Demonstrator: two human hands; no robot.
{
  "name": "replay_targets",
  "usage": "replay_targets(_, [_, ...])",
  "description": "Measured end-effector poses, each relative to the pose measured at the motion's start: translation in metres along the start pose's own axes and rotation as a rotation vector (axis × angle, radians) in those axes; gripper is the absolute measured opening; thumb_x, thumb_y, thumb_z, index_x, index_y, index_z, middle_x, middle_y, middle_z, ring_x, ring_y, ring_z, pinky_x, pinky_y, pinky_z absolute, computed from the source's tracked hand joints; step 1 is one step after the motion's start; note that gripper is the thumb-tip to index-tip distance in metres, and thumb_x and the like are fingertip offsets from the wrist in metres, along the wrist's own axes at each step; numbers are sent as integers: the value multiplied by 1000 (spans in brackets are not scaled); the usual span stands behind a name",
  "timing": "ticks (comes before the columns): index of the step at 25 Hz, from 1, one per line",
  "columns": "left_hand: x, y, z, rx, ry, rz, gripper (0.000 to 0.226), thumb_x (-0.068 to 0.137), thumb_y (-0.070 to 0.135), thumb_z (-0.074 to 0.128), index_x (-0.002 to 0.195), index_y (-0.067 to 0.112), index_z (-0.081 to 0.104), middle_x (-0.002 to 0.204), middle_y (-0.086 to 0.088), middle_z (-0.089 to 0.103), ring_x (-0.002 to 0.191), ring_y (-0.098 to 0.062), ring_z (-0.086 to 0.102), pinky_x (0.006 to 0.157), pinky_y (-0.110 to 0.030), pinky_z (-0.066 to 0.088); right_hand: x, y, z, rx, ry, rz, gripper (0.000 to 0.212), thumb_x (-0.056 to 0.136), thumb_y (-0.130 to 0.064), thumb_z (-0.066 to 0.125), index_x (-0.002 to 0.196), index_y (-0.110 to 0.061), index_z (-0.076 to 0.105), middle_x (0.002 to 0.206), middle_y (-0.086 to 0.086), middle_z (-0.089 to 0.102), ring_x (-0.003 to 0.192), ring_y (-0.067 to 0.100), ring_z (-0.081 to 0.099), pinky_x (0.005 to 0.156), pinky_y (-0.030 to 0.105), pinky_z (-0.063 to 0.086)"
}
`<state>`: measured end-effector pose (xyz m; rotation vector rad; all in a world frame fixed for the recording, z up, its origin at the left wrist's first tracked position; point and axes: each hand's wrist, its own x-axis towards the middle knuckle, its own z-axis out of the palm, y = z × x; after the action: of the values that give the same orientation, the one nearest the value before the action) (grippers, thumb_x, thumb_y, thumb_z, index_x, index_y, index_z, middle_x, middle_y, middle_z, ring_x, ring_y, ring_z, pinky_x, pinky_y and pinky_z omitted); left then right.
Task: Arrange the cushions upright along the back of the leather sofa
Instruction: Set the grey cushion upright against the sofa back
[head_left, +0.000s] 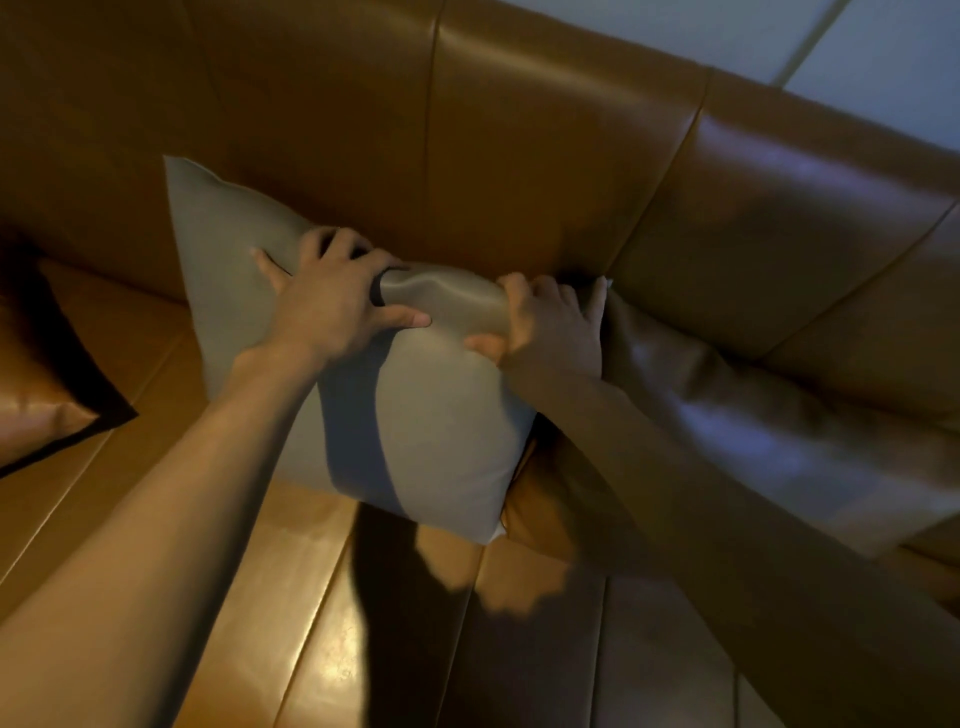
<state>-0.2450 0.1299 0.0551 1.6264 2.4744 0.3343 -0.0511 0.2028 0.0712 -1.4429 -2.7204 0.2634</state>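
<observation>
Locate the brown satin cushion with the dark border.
The brown satin cushion with the dark border lies flat on the leather sofa seat at the head view's far left, left of the grey cushion.

Three cushions: one grey (441, 415), one grey-brown (753, 415), one brown (36, 384); one sofa (519, 156); two hands.

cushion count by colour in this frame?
Grey satin cushions: 2. One square grey satin cushion with a blue band, held at its top edge by the left hand and the right hand; one plain grey satin cushion leaning on the tan leather sofa.
Brown satin cushion with dark border: 1.
Total: 3
</observation>
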Motion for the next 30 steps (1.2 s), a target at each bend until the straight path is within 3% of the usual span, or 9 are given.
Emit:
replay_targets(3, [-3, 10, -5, -4, 34, 19, 65, 76, 72, 53, 128, 33, 57, 135, -2, 46, 137, -33, 26, 105, -79, 4, 4, 6, -18, 39, -13, -5, 38, 94, -42, 57, 126, -23, 51, 121, 9, 54, 125, 33, 44, 119, 57, 2])
replay_targets(6, [-3, 15, -4, -9, 69, 27, 61, 79, 71, 52, 126, 33, 58, 133, -2, 48, 134, -34, 30, 105, -78, 8, 6, 13, -22, 48, 4, -35, 29, 94, -38, 58, 116, -21, 54, 114, 9, 57, 118, 33, 49, 119, 54, 11])
replay_targets(15, [0, 25, 2, -21, -22, -74, 59, 83, 69, 52, 135, 41, 47, 148, 0, 37, 146, -30, 14, 105, -79, -2, 4, 16, -1, 9, 36, -18, 38, 95, -41, 54, 127, -20, 51, 123, 11, 52, 121, 33, 47, 120, 49, 8])
replay_targets(18, [-1, 46, -5, -110, -83, -187, 50, 90, 51, 55, 137, 35, 45, 153, -4, 31, 149, -29, 7, 110, -73, 0, -3, 18, -11, 64, 46, -56, 44, 94, -40, 54, 133, -20, 49, 128, 9, 52, 123, 29, 47, 116, 45, 21])
replay_targets(20, [-5, 77, -6, -209, 15, -155, 41, 93, 41, 53, 132, 27, 52, 143, -9, 45, 140, -32, 30, 114, -60, 17, -12, 27, -22, 216, 115, -69, 40, 96, -38, 52, 133, -21, 51, 127, 6, 53, 119, 24, 48, 106, 40, 37])
replay_targets(22, [-12, 122, -10, -367, 100, -2, 34, 95, 37, 52, 125, 23, 58, 130, -7, 59, 124, -28, 49, 103, -45, 36, -24, 44, -38, 424, 175, -13, 31, 98, -34, 50, 125, -21, 56, 119, 2, 57, 110, 18, 54, 94, 38, 48])
replay_targets(24, [-20, 176, -16, -486, 121, 143, 28, 97, 34, 50, 120, 22, 61, 121, 0, 64, 114, -20, 57, 94, -37, 43, -43, 73, -59, 598, 233, 47, 23, 99, -29, 51, 118, -20, 60, 106, -1, 64, 93, 12, 63, 81, 35, 56])
replay_targets(27, [-33, 263, -18, -552, 24, 246, 25, 99, 36, 46, 115, 27, 63, 111, 8, 65, 103, -12, 59, 89, -35, 48, -89, 141, -90, 656, 340, 135, 21, 100, -24, 52, 117, -17, 62, 91, -4, 68, 73, 5, 66, 65, 25, 58])
replay_targets(30, [-48, 355, 0, -548, -141, 356, 19, 98, 43, 46, 106, 36, 62, 101, 14, 61, 96, -11, 59, 85, -36, 51, -153, 233, -112, 622, 389, 369, 19, 100, -24, 52, 114, -18, 63, 84, -6, 68, 64, 5, 64, 55, 19, 53])
